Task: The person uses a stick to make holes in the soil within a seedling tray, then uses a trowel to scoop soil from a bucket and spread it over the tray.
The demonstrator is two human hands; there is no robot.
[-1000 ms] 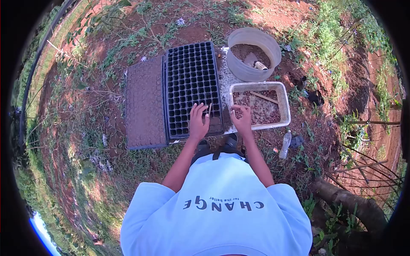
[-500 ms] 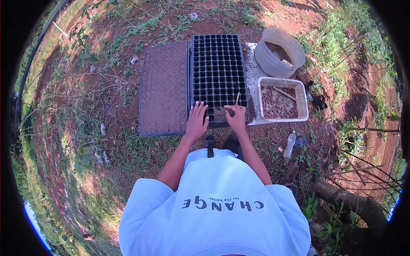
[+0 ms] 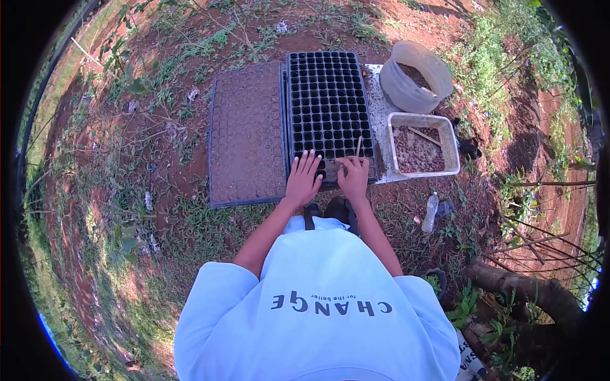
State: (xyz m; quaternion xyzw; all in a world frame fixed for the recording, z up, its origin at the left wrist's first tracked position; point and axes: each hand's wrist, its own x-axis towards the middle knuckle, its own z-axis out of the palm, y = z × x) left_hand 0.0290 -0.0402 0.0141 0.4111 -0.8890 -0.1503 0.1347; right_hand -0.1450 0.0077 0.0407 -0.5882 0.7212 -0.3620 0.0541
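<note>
A black seedling tray (image 3: 328,101) with many square cells lies in front of me. My left hand (image 3: 304,178) rests on its near left corner, fingers spread, holding nothing. Over the tray's near right part, my right hand (image 3: 353,175) has its fingers pinched round a thin stick (image 3: 359,147) that points away from me. Between the hands, a few near cells look filled with brown soil. Against the left side of the black tray lies a second tray (image 3: 246,133), covered with brown soil.
At the right are a white basket (image 3: 455,149) holding reddish-brown pieces and a stick, and a translucent round container (image 3: 400,92) with dark contents. A clear bottle (image 3: 431,213) lies nearer me. A thick branch (image 3: 524,289) is at the lower right.
The trays appear slightly further right in the view. My left hand has shifted slightly right with its fingers still spread, and my right hand still pinches the stick.
</note>
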